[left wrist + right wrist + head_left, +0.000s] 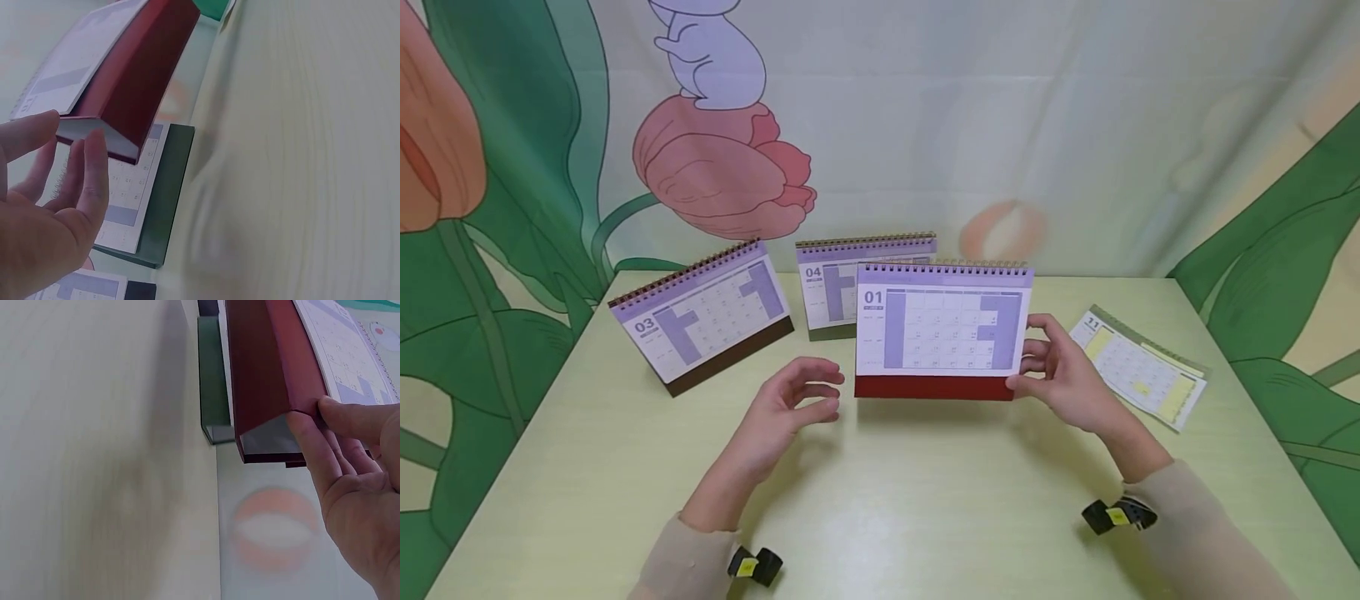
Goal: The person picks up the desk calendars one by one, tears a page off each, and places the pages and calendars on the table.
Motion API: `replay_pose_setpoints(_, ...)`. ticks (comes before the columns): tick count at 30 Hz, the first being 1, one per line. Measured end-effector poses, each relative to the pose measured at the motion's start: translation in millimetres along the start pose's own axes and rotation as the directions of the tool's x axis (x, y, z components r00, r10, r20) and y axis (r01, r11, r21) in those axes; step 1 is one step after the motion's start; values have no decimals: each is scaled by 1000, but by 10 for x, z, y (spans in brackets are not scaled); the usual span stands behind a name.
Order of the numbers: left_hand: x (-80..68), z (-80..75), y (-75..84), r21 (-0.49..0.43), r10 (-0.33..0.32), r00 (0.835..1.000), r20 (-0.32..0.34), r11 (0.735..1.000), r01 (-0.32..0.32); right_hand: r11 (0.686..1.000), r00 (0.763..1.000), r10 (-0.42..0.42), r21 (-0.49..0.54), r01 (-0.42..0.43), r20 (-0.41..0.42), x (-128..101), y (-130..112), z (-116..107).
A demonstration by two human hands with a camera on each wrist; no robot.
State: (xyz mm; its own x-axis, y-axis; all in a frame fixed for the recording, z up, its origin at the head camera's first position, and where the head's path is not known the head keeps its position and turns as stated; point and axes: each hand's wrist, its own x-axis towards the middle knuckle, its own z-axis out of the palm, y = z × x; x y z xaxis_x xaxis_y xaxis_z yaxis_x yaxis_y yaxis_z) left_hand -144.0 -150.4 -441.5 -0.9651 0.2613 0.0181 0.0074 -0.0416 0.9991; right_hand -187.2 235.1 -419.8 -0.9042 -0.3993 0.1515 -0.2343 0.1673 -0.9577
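Observation:
A red-based desk calendar [934,387] showing page 01 stands upright above the table, its base off the surface. My right hand [1060,379] pinches its lower right edge, thumb on the front and fingers behind; the right wrist view shows the thumb pressing the red base [297,369]. Beside the calendar's left edge is my left hand [790,408], thumb and fingers parted and gently curved. In the left wrist view the left fingertips [95,140] are right at the open end of the red base [134,81]. Behind it, a green-based calendar [831,292] showing 04 is partly hidden.
A brown-based calendar [711,321] with page 03 stands angled at the left. To the right lies a flatter calendar [1138,367] showing 11 with yellow columns. The pale table [917,508] ends at a curtain [910,133] printed with flowers.

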Motion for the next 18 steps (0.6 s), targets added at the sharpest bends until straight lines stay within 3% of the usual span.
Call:
replay_pose_setpoints(7, 7, -43, -17, 6, -26, 998, 49, 1000, 26, 997, 995, 19, -75, -26, -101, -10, 87, -321)
replay_pose_setpoints(18, 2, -86, -42, 40, -87, 992, 87, 996, 84, 986, 965, 83, -120, -116, -249, -24, 182, -769)
